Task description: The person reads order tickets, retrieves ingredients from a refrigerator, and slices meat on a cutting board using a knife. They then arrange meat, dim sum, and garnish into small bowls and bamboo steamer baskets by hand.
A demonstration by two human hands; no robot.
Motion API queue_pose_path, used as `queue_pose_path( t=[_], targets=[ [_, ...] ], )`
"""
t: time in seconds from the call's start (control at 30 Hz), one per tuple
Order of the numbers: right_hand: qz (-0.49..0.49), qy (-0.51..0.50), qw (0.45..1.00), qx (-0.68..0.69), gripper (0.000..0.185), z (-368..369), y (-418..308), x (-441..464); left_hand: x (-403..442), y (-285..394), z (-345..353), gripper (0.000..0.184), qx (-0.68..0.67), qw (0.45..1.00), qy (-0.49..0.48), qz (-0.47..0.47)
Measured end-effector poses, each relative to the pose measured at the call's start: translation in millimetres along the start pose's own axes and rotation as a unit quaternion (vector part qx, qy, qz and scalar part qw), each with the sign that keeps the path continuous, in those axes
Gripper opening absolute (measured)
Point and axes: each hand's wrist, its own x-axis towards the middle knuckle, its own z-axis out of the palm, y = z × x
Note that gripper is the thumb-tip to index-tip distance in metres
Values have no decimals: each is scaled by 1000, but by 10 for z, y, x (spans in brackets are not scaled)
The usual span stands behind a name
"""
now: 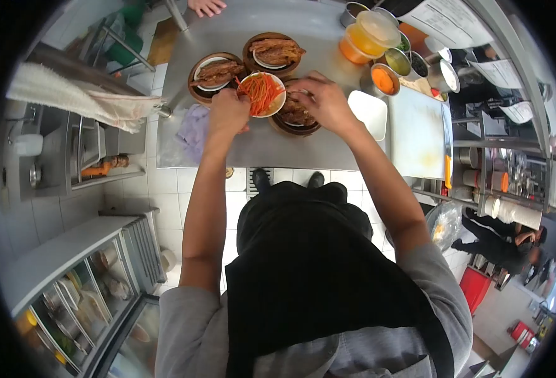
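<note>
My left hand (229, 113) grips a small white bowl (264, 116) by its left rim, tilted towards me. Shredded carrot (262, 94), thin orange-red strips, fills this bowl. Over a round wooden-rimmed dish with browned meat (297, 114), my right hand (321, 104) is bent down with its fingers drawn together; anything between the fingertips is too small or hidden to name. The held bowl covers part of that dish. Two similar dishes stand behind: one with meat slices (215, 74) at left, another with meat slices (277, 51) at the back.
A lilac cloth (193, 133) lies at the left of the steel counter (227, 151). To the right are a white square dish (367, 114), a cutting board (418, 135), a knife with a yellow handle (447, 171) and several ingredient containers (385, 79). Another person's hand (207, 6) rests across the counter.
</note>
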Motion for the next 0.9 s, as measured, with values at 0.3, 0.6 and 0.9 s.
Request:
queue_pose_path(
  t=[0.3, 0.6, 0.9],
  targets=[
    [27, -94, 976, -194, 28, 83, -287, 102, 60, 54, 103, 26, -4, 1000, -11, 9],
    [201, -194, 944, -177, 38, 561, -212, 262, 105, -7, 161, 30, 78, 992, 49, 81],
    [170, -70, 979, 87, 22, 181, 116, 669, 204, -78, -62, 30, 6, 1000, 22, 10]
  ],
)
